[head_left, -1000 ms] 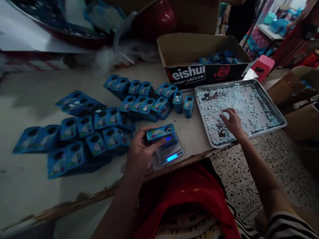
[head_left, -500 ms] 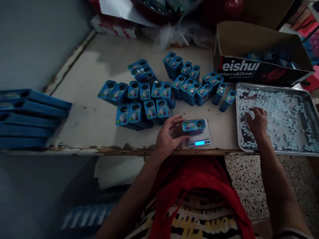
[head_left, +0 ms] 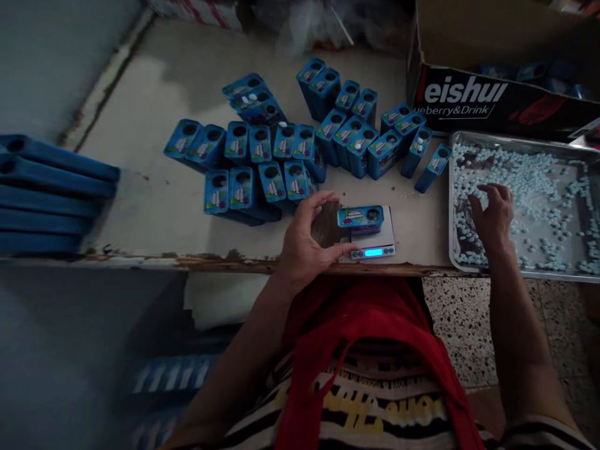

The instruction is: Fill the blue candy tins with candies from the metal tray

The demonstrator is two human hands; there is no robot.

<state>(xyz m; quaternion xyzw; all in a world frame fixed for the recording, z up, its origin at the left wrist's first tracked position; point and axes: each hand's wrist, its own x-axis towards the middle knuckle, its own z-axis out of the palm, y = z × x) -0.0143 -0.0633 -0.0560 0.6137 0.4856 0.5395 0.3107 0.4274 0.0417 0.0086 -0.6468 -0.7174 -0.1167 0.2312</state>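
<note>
A blue candy box (head_left: 360,219) with a round hole in its top stands on a small digital scale (head_left: 388,240), whose display glows blue. My left hand (head_left: 307,240) is open at their left, thumb and fingers spread; its thumb tip is by the scale's front left corner and its fingers are apart from the box. Over the left part of a metal tray (head_left: 520,272), my right hand (head_left: 493,215) is open, with a gap between thumb and forefinger. Small pale blue candies (head_left: 529,169) lie scattered in this tray. Whether the right hand's curled fingers hold any is hidden.
Several blue boxes (head_left: 241,187) stand in groups behind the scale, a few with candies at their holes. More boxes (head_left: 51,209) form a row at the far left. A black printed carton (head_left: 504,103) with blue packs inside stands behind the tray. The table's worn front edge (head_left: 234,265) runs before me.
My left hand has drawn slightly left, away from the box, and its fingers have spread wider. My right hand stays over the tray, thumb and forefinger apart. The camera view has shifted and tilted down.
</note>
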